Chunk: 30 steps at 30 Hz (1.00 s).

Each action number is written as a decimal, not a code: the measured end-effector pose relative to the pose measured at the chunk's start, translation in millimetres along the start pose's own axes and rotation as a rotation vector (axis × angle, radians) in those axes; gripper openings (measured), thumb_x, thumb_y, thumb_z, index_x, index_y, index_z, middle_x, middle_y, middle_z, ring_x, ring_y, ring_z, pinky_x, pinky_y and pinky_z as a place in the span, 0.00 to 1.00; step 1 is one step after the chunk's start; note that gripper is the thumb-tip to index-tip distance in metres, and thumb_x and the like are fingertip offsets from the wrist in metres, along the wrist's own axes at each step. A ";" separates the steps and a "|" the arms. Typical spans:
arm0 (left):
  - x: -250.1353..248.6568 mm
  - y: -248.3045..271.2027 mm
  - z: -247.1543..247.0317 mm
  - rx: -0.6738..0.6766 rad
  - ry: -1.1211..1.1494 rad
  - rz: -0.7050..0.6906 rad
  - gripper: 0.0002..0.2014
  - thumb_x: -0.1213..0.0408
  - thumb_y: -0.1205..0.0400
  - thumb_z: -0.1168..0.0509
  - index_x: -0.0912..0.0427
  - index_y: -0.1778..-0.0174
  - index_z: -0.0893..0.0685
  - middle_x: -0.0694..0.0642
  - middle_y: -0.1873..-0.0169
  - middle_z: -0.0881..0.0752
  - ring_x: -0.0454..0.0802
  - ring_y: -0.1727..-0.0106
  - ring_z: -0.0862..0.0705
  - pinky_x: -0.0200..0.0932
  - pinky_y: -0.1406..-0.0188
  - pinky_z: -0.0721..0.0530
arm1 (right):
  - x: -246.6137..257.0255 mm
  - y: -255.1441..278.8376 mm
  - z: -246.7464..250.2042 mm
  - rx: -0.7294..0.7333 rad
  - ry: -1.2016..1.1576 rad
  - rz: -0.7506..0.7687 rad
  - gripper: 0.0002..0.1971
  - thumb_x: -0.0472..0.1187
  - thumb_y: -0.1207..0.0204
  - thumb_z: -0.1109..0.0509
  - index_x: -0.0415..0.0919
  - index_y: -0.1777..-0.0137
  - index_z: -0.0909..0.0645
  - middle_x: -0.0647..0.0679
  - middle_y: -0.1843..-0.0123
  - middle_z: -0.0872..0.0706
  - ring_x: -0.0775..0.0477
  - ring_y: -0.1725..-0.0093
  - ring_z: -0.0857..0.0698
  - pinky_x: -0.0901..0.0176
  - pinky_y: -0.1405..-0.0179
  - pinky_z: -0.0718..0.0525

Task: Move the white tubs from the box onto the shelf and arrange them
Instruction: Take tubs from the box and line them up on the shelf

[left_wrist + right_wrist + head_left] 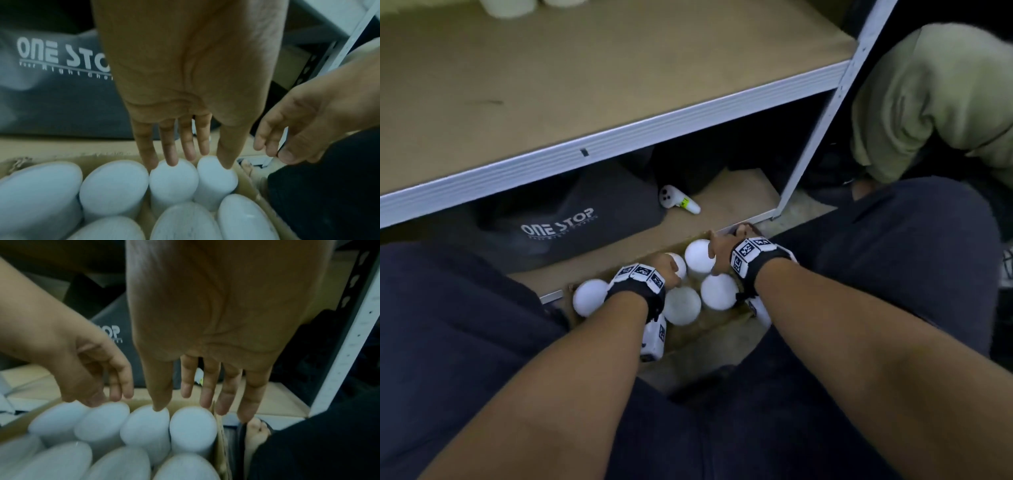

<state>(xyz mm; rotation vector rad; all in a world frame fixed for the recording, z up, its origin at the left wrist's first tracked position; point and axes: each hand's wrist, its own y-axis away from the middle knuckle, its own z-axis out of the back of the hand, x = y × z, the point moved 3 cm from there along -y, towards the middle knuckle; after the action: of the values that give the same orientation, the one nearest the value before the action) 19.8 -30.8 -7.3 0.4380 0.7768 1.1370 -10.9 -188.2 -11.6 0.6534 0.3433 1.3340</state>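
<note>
A cardboard box point(709, 337) sits on the floor between my knees and holds several white tubs point(682, 306) standing upright. My left hand point(671, 270) reaches down into the box with straight fingers. In the left wrist view its fingertips point(172, 160) touch the top of one tub point(172, 178), and it holds nothing. My right hand point(717, 251) hangs over the far right corner, fingers straight. Its thumb tip touches a tub point(146, 425), and the other fingers hover by the corner tub point(193, 423). The brown shelf board point(585, 85) lies above, with two white tubs point(508, 7) at its far left edge.
A dark bag point(571, 222) printed "ONE STOP" and a white controller point(678, 200) lie on the lower shelf behind the box. The grey shelf post point(822, 113) rises at the right, with a green cloth point(935, 102) beyond it. A bare foot point(257, 431) is beside the box.
</note>
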 end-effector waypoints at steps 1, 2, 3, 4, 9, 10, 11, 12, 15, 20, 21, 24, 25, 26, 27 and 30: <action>2.0 -5.9 -6.7 0.023 -0.010 0.006 0.22 0.61 0.22 0.29 0.61 0.32 0.20 0.60 0.33 0.19 0.56 0.38 0.19 0.45 0.39 0.22 | -1.5 -6.7 -10.9 0.037 -0.012 0.009 0.30 0.49 0.27 0.28 0.40 0.26 0.29 0.42 0.25 0.24 0.37 0.30 0.21 0.42 0.33 0.20; 3.9 -11.4 -13.8 0.043 -0.025 0.012 0.24 0.60 0.22 0.29 0.61 0.29 0.22 0.60 0.31 0.20 0.57 0.34 0.20 0.45 0.37 0.23 | -1.5 -10.0 -19.4 0.083 -0.025 0.009 0.32 0.49 0.27 0.27 0.38 0.25 0.29 0.40 0.24 0.26 0.37 0.28 0.22 0.43 0.32 0.20; 5.5 -16.5 -20.6 0.062 -0.038 0.021 0.26 0.60 0.22 0.29 0.61 0.28 0.24 0.60 0.31 0.21 0.57 0.32 0.21 0.45 0.37 0.22 | -2.6 -15.7 -28.9 0.110 -0.040 0.012 0.32 0.49 0.27 0.26 0.38 0.26 0.29 0.39 0.24 0.26 0.38 0.28 0.23 0.44 0.32 0.20; 7.8 -22.5 -27.8 0.078 -0.043 0.019 0.28 0.59 0.23 0.28 0.61 0.27 0.24 0.61 0.31 0.21 0.58 0.32 0.21 0.45 0.39 0.22 | -2.5 -20.0 -36.9 0.129 -0.052 0.009 0.31 0.48 0.28 0.25 0.38 0.27 0.28 0.38 0.26 0.26 0.37 0.30 0.22 0.43 0.33 0.19; 24.9 -47.6 -67.5 0.183 -0.099 0.063 0.45 0.50 0.32 0.24 0.49 0.21 0.38 0.58 0.25 0.35 0.67 0.27 0.28 0.63 0.30 0.24 | -0.5 -32.8 -77.9 0.157 -0.031 0.003 0.38 0.47 0.30 0.25 0.46 0.22 0.36 0.41 0.24 0.35 0.33 0.25 0.30 0.40 0.32 0.23; 27.3 -52.0 -74.4 0.191 -0.099 0.062 0.46 0.50 0.32 0.24 0.47 0.20 0.40 0.57 0.25 0.36 0.68 0.26 0.30 0.64 0.29 0.26 | -0.8 -35.0 -86.0 0.147 -0.018 0.001 0.38 0.48 0.29 0.26 0.48 0.20 0.38 0.42 0.22 0.37 0.32 0.23 0.33 0.39 0.31 0.24; 28.0 -55.1 -80.4 0.192 -0.093 0.057 0.45 0.50 0.31 0.25 0.47 0.20 0.41 0.57 0.26 0.37 0.68 0.26 0.30 0.64 0.28 0.27 | -0.8 -37.9 -92.9 0.126 -0.011 -0.005 0.38 0.48 0.28 0.28 0.51 0.19 0.41 0.43 0.22 0.39 0.31 0.22 0.35 0.38 0.30 0.25; 28.2 -58.1 -85.7 0.185 -0.083 0.051 0.45 0.51 0.30 0.25 0.46 0.21 0.42 0.56 0.26 0.37 0.69 0.26 0.31 0.63 0.27 0.27 | -0.4 -38.2 -97.2 0.111 -0.016 -0.015 0.39 0.48 0.28 0.29 0.54 0.19 0.42 0.43 0.22 0.41 0.30 0.22 0.37 0.37 0.31 0.26; 26.9 -62.1 -98.4 0.110 -0.071 0.047 0.48 0.48 0.34 0.26 0.44 0.21 0.46 0.57 0.30 0.38 0.71 0.27 0.34 0.63 0.28 0.28 | 4.3 -39.3 -105.3 0.070 0.027 -0.023 0.35 0.41 0.28 0.29 0.51 0.21 0.36 0.41 0.25 0.39 0.29 0.30 0.32 0.38 0.33 0.24; 23.6 -68.2 -126.2 -0.162 -0.171 0.000 0.41 0.51 0.40 0.21 0.51 0.30 0.28 0.59 0.39 0.27 0.63 0.44 0.19 0.55 0.46 0.16 | 18.0 -39.0 -111.8 -0.092 0.167 -0.120 0.12 0.44 0.32 0.25 0.47 0.48 0.16 0.44 0.38 0.20 0.35 0.51 0.16 0.47 0.52 0.17; 21.9 -70.4 -129.2 -0.163 -0.195 -0.013 0.36 0.51 0.38 0.22 0.52 0.33 0.23 0.59 0.39 0.24 0.60 0.44 0.18 0.52 0.48 0.17 | 18.2 -41.8 -112.7 -0.121 0.198 -0.122 0.12 0.44 0.31 0.26 0.48 0.47 0.15 0.44 0.36 0.19 0.35 0.50 0.16 0.47 0.51 0.18; 23.5 -86.7 -131.6 -0.094 -0.162 0.004 0.23 0.52 0.49 0.20 0.50 0.58 0.13 0.58 0.52 0.14 0.56 0.62 0.14 0.45 0.64 0.16 | 16.6 -48.3 -123.1 -0.079 0.147 -0.101 0.16 0.42 0.20 0.38 0.45 0.33 0.24 0.41 0.23 0.33 0.32 0.35 0.24 0.38 0.33 0.29; 23.8 -88.3 -130.1 -0.104 -0.162 -0.005 0.21 0.54 0.52 0.19 0.51 0.65 0.13 0.58 0.56 0.14 0.56 0.66 0.15 0.43 0.69 0.16 | 14.8 -51.0 -126.4 -0.083 0.138 -0.096 0.17 0.42 0.19 0.39 0.44 0.31 0.26 0.41 0.22 0.35 0.32 0.33 0.26 0.38 0.31 0.32; 23.5 -85.4 -128.5 -0.144 -0.193 -0.004 0.21 0.56 0.51 0.18 0.53 0.64 0.13 0.60 0.56 0.15 0.57 0.66 0.15 0.43 0.69 0.16 | 12.8 -52.8 -124.6 -0.094 0.136 -0.102 0.18 0.42 0.19 0.39 0.44 0.30 0.26 0.41 0.21 0.36 0.33 0.33 0.26 0.38 0.30 0.33; 21.6 -79.0 -124.0 -0.141 -0.212 0.029 0.22 0.57 0.45 0.19 0.54 0.58 0.14 0.61 0.50 0.17 0.59 0.60 0.15 0.46 0.66 0.15 | 11.6 -54.7 -125.6 -0.087 0.127 -0.105 0.18 0.41 0.19 0.39 0.44 0.30 0.27 0.41 0.21 0.36 0.33 0.32 0.26 0.37 0.29 0.33; 21.2 -74.6 -123.2 -0.109 -0.169 0.041 0.27 0.59 0.28 0.26 0.54 0.34 0.25 0.61 0.31 0.32 0.68 0.41 0.21 0.57 0.48 0.16 | 10.4 -56.6 -124.2 -0.015 0.063 -0.102 0.22 0.42 0.21 0.36 0.45 0.26 0.28 0.39 0.22 0.35 0.33 0.28 0.29 0.38 0.30 0.32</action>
<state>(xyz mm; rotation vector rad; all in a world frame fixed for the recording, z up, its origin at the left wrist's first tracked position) -19.7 -48.0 -146.5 0.4540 0.5580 1.1585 -36.6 -153.7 -141.6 0.5753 0.4118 1.2603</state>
